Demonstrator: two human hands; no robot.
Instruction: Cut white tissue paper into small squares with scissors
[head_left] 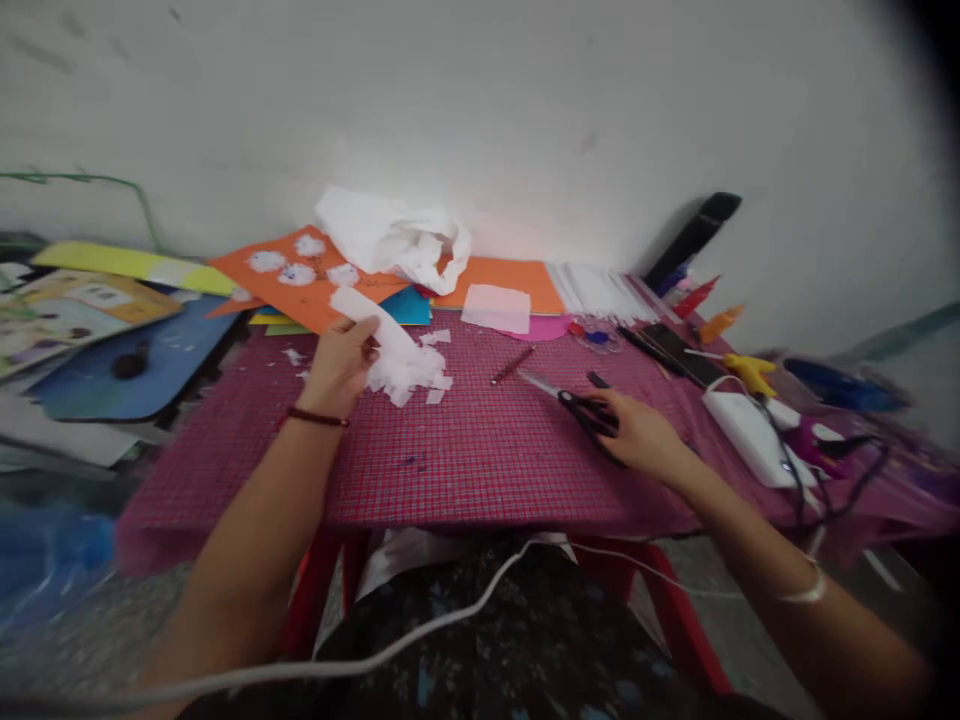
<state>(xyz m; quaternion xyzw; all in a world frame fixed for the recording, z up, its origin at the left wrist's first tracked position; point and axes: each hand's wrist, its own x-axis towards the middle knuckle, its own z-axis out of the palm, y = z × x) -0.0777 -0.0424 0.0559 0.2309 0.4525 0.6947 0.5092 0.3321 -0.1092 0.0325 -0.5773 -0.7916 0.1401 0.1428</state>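
Observation:
My left hand [341,360] pinches a white paper strip [379,322] between thumb and fingers, above a pile of small white paper scraps [412,375]. At the right of the table, my right hand [637,430] is on a pair of black-handled scissors [574,405], whose blades point left toward a dark red pencil [513,365]. How far the fingers go through the scissor handles is partly hidden. Behind my left hand lies an orange sheet [300,295] bearing white paper blossoms, partly covered by the strip.
Crumpled white tissue [401,240] and a pale pink paper piece [496,308] lie toward the wall. To the right are a yellow glue gun [750,372], a white power strip [757,435] and cords. A white cable [435,625] crosses my lap. Books [135,365] lie left.

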